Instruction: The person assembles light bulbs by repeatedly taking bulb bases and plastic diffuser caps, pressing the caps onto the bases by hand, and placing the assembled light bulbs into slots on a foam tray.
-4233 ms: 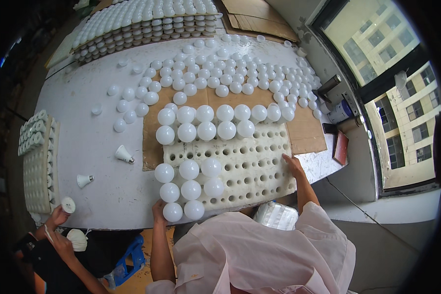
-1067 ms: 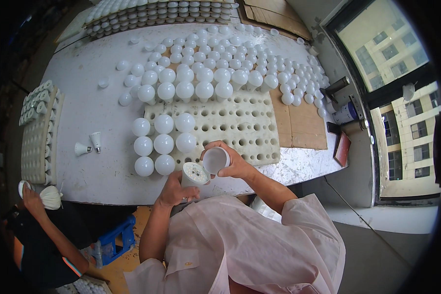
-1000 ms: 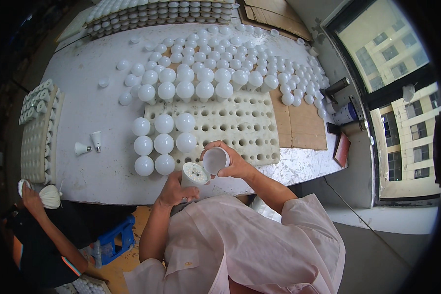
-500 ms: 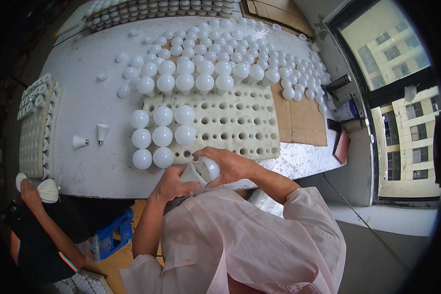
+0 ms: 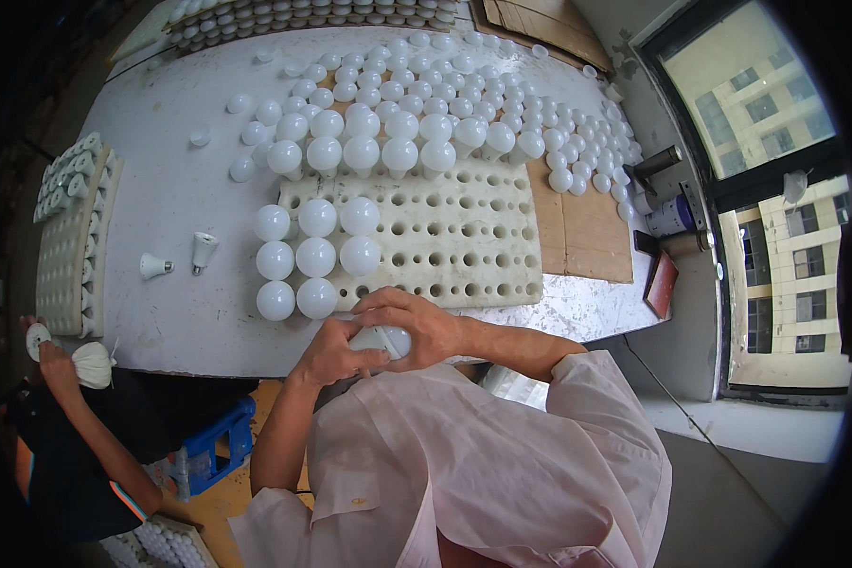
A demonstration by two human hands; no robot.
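Observation:
Close to the table's front edge, my two hands grip one white LED bulb (image 5: 395, 342). My left hand (image 5: 329, 354) is closed round its tapered base, much of which the fingers hide. Over the rounded cover curl the fingers of my right hand (image 5: 424, 325), and the cover sits against the base. Just beyond lies a pale foam tray (image 5: 450, 241) with rows of holes. Several bulbs with round white covers (image 5: 316, 257) stand at its left end, and more bulbs (image 5: 361, 153) line its far edge.
Many loose white covers (image 5: 464, 104) spread over cardboard (image 5: 587, 237) at the back right. Two bulb bases (image 5: 156, 266) lie at left, near another foam tray (image 5: 62, 275). A co-worker's hand (image 5: 59, 364) holds a white disc. Stacked bulbs (image 5: 303, 17) stand at the back.
The cover, tilted with a gap at the base before, now sits against it in my hands. My right hand has wrapped further over it. The co-worker's disc has turned flatter toward view.

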